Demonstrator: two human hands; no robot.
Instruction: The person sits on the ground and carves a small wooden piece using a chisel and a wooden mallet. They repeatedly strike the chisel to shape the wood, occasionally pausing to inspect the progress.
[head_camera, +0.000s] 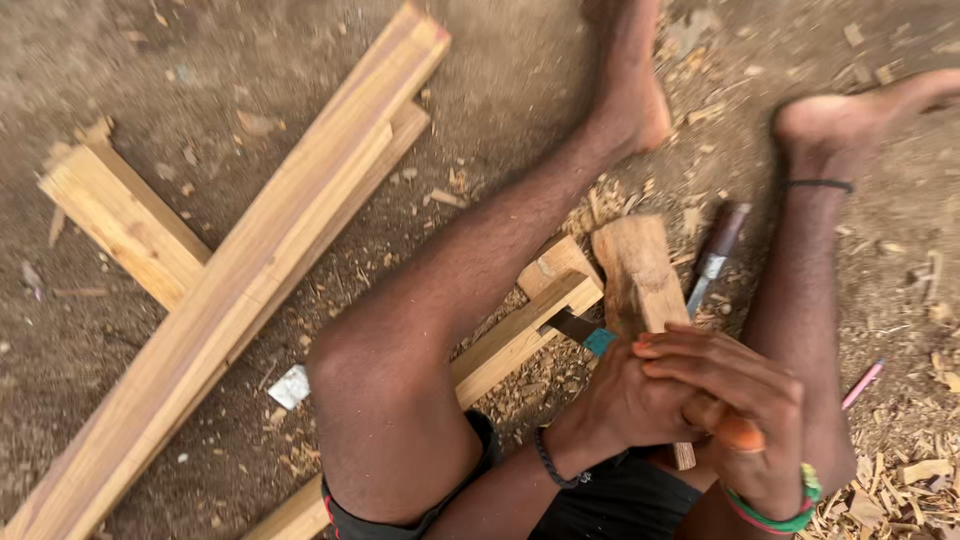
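I sit on bare earth with both legs stretched out. My left hand (615, 410), wearing a dark wrist cord, grips a chisel with a teal handle (600, 342). Its dark blade rests on the notched end of a wooden beam (520, 335) that runs under my left leg. My right hand (740, 385), wearing a green and red bracelet, overlaps the left. It closes round the handle of a wooden mallet (635, 270), whose block head points away from me. An orange rounded end (738, 433) shows under its fingers; what it belongs to I cannot tell.
A second chisel with a dark handle (715, 255) lies on the ground beside the mallet head. Long planks (240, 270) cross each other at the left, over a short one (120, 215). A pink pencil (862, 383), a small metal piece (290, 387) and wood chips lie about.
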